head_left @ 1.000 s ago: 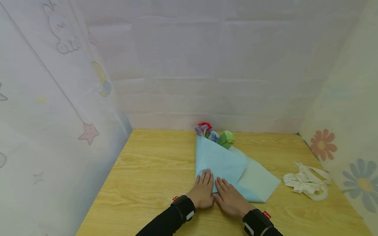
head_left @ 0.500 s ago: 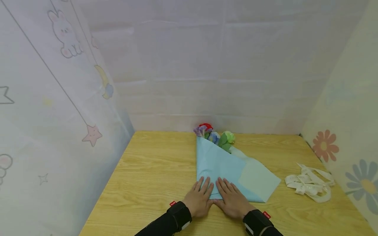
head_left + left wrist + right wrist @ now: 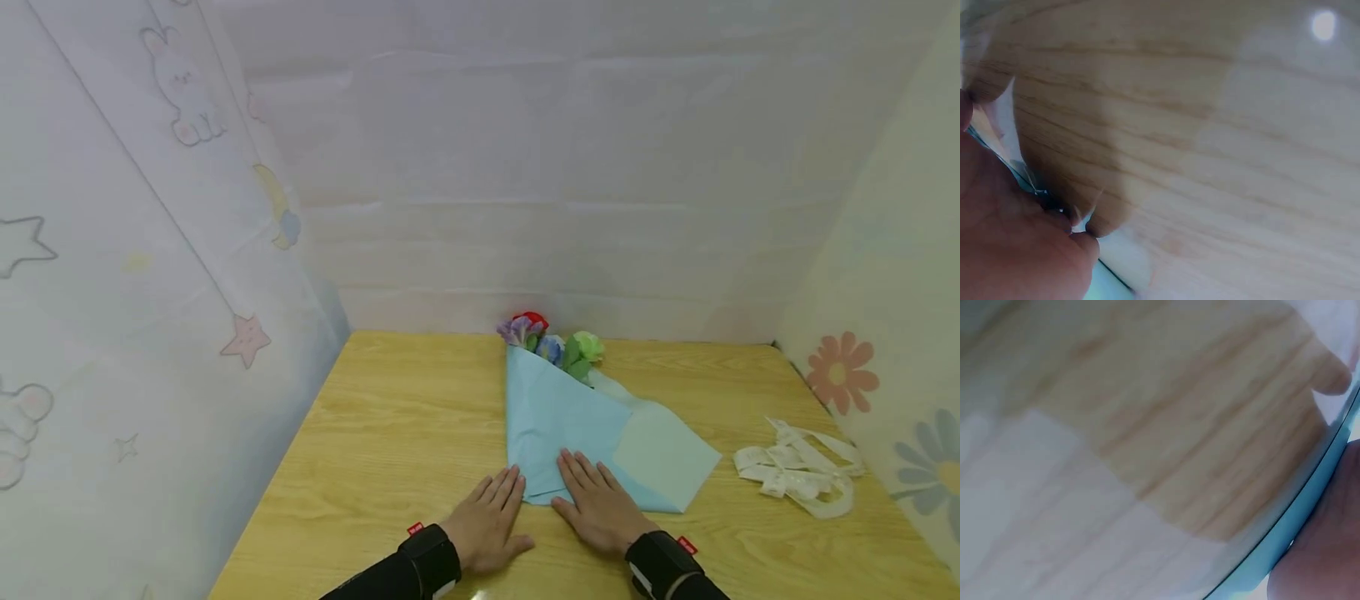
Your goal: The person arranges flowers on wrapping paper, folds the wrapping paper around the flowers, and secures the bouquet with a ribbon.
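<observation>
A sheet of light blue wrapping paper (image 3: 555,408) lies folded over a bunch of flowers (image 3: 551,346) in the head view. Red, purple, blue and pale green heads stick out of its far end. On the paper's near part my right hand (image 3: 600,508) rests flat with straight fingers. My left hand (image 3: 487,525) has its fingertips at the paper's near left corner, thumb spread out over the table. In the right wrist view a strip of the blue paper (image 3: 1310,494) shows beside the hand. The flower stems are hidden under the paper.
A loose heap of white ribbon (image 3: 798,467) lies on the wooden table (image 3: 405,417), right of the paper. Printed cloth walls stand at the left, back and right. The flower heads lie close to the back wall.
My left hand has slid left and toward me, from the paper's near middle to its near left corner. Earlier, my right hand slid slightly nearer to me on the paper. The head view has shifted slightly.
</observation>
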The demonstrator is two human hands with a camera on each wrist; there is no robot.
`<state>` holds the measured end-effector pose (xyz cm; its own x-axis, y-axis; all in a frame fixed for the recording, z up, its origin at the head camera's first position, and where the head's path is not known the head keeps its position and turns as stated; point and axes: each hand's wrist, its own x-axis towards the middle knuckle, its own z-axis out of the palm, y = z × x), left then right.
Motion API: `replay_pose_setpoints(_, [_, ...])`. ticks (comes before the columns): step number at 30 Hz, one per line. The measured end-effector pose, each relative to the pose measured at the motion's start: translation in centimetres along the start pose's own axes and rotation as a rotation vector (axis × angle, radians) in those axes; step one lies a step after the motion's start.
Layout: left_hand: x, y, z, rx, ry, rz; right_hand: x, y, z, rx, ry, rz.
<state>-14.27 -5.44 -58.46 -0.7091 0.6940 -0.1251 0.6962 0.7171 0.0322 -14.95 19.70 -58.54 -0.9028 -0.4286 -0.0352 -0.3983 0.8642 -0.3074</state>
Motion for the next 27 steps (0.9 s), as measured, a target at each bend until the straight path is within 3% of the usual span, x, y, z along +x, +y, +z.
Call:
replay_pose_setpoints(3, [0.0, -0.2, -0.8, -0.057, -0.023, 0.008, -0.1, -0.8, -0.6, -0.020, 0.032, -0.011])
replay_pose_setpoints(5, [0.3, -0.4, -1.2, -0.044, 0.011, 0.026, 0.0, -1.7, -1.4, -0.066, 0.052, -0.035])
replay_pose_setpoints(10, [1.6, -1.1, -1.6, 0.119, 0.220, 0.037, 0.7, -3.6, -2.0, -0.144, 0.128, -0.135])
replay_pose_setpoints(15, [2.4, -1.3, -1.2, 0.113, 0.349, 0.016, 1.2, -4.0, -0.9, -0.062, 0.119, -0.143])
replay_pose_setpoints(18, [2.5, -1.4, -1.4, 0.100, 0.362, 0.039, 1.3, -3.7, -0.2, -0.030, 0.104, -0.130])
replay_pose_setpoints(22, [3.0, -1.6, -1.8, 0.054, 0.334, 0.068, 1.2, -3.5, 0.6, 0.013, 0.069, -0.136])
replay_pose_setpoints(24, [3.7, -1.7, -1.7, 0.031, 0.326, 0.043, 1.2, -3.4, 0.8, 0.007, 0.051, -0.129])
replay_pose_setpoints(27, [5.1, -1.7, -1.1, 0.007, 0.308, -0.058, 1.2, -3.3, 1.0, 0.012, 0.002, -0.106])
